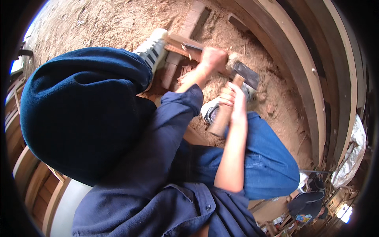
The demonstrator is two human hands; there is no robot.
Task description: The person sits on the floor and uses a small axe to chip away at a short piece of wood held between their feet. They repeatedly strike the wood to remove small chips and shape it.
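My right hand (233,98) grips the wooden handle of a hammer (244,74), its dark metal head raised just right of my left hand, above my shoe. My left hand (213,59) is closed, motion-blurred, round a narrow piece of wood (179,41) with a dark strip along it; I cannot make out whether the strip is a separate tool. The piece reaches left toward my other shoe (154,49). Beneath it, broken reddish fragments (185,73) and pale blocks (169,73) lie in sawdust between my feet.
A row of pale blocks (193,17) runs to the top. Long curved-looking timber planks (308,83) line the right, with a crumpled pale sheet (349,158) beside them. More stacked wood (39,177) is at lower left, and a dark bag (304,203) and clutter sit at lower right.
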